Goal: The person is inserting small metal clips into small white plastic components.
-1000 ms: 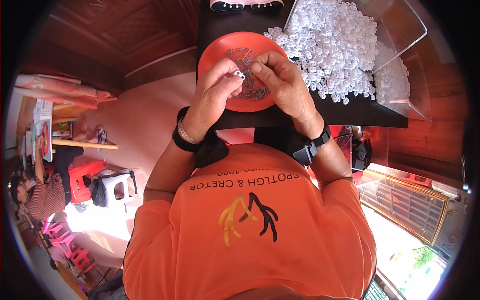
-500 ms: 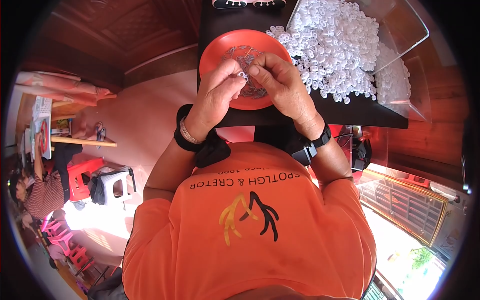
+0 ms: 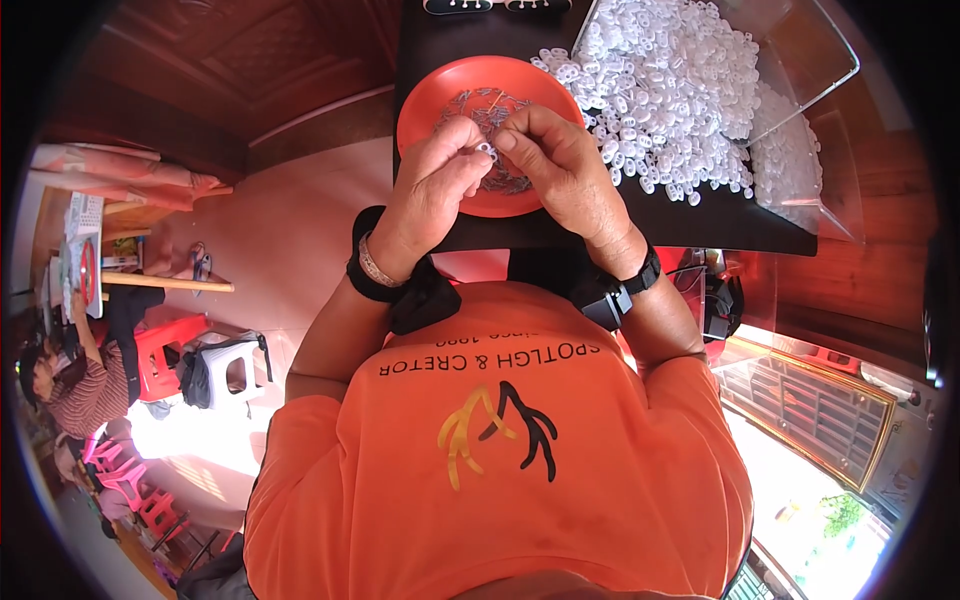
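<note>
left hand [image 3: 432, 180] + right hand [image 3: 552, 165] pinched together on one small white plastic piece [image 3: 485, 150] over the orange plate [image 3: 425, 95] | big white pile [image 3: 670, 90] far right looks untouched, so lots left imo

White stool [image 3: 232, 366] — red chairs [image 3: 135, 480] — seated person [image 3: 70, 385].

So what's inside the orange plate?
The orange plate holds a loose heap of small metal pieces. The left hand and right hand cover its near half, so that part cannot be seen.
</note>
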The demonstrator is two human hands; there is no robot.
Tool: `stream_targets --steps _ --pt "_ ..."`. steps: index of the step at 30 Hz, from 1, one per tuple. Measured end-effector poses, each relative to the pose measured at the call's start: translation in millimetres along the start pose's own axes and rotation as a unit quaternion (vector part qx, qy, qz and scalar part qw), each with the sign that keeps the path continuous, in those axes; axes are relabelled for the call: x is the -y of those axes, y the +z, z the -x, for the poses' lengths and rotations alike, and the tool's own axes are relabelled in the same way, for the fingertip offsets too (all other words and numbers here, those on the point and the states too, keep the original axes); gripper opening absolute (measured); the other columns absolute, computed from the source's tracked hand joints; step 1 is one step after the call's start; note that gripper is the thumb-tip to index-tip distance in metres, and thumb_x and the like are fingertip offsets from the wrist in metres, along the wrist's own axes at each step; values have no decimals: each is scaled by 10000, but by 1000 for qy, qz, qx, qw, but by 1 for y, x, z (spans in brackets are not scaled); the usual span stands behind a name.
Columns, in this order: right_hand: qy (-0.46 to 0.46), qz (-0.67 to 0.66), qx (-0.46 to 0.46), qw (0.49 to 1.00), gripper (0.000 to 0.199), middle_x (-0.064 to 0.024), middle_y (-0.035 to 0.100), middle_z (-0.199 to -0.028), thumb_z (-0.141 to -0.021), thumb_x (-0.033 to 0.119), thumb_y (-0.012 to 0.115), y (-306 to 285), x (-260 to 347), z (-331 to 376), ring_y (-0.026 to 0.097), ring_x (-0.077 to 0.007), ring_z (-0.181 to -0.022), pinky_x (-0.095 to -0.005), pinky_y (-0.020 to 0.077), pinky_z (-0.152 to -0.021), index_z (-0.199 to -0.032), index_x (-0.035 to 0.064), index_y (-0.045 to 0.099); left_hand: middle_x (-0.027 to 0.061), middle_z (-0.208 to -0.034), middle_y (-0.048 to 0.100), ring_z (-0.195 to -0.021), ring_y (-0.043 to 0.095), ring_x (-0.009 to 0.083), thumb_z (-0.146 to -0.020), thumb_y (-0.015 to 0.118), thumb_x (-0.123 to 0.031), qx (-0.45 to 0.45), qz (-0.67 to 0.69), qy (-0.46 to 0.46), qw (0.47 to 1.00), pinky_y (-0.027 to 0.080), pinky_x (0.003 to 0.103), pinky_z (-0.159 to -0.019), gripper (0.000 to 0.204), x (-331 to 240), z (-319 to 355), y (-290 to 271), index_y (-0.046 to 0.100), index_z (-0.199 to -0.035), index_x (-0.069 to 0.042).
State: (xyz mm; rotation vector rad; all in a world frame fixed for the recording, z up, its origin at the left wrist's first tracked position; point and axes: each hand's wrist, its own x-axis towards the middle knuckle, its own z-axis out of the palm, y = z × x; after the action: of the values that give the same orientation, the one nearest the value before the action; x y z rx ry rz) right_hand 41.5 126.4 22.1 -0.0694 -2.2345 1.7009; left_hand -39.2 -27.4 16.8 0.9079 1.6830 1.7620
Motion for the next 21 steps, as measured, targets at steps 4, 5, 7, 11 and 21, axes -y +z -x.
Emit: stream_targets --steps 4,5,7,11,21 --pt "-3 71 3 997 116 -92 605 -693 -869 123 610 -2 7 2 605 -205 -639 -316 474 -586 -842 14 582 -5 -688 458 -624 414 62 -870 514 -139 -3 -10 -10 1000 371 233 -562 134 -3 3 3 467 -812 -27" --pt "-3 72 2 997 116 -92 605 -693 -869 123 610 0 8 3 605 -205 -639 -316 474 -586 -842 14 582 2 -690 466 -631 423 66 -872 513 -132 -7 -13 -11 1000 378 237 -570 130 -3 5 4 466 -822 -21" --pt "-59 142 -42 987 107 -119 614 -714 -842 118 631 3 11 4 616 -275 -658 -345 479 -588 -833 20 589 9 -693 475 -637 432 70 -874 512 -124 -8 -14 -10 1000 385 241 -578 126 -1 4 5 465 -832 -16" --pt "-94 181 -45 978 92 -129 621 -757 -819 105 639 4 14 6 621 -318 -691 -381 489 -594 -828 23 598 34 -711 509 -638 447 79 -884 499 -110 -28 -83 62 994 394 244 -584 115 10 6 9 467 -858 -2" --pt "-46 123 -88 987 208 -151 648 -811 -877 230 633 -29 4 7 633 -320 -712 -362 502 -638 -929 31 661 -32 -670 468 -596 405 35 -889 507 -145 -16 15 -17 1000 338 204 -538 119 3 7 6 506 -830 -41"
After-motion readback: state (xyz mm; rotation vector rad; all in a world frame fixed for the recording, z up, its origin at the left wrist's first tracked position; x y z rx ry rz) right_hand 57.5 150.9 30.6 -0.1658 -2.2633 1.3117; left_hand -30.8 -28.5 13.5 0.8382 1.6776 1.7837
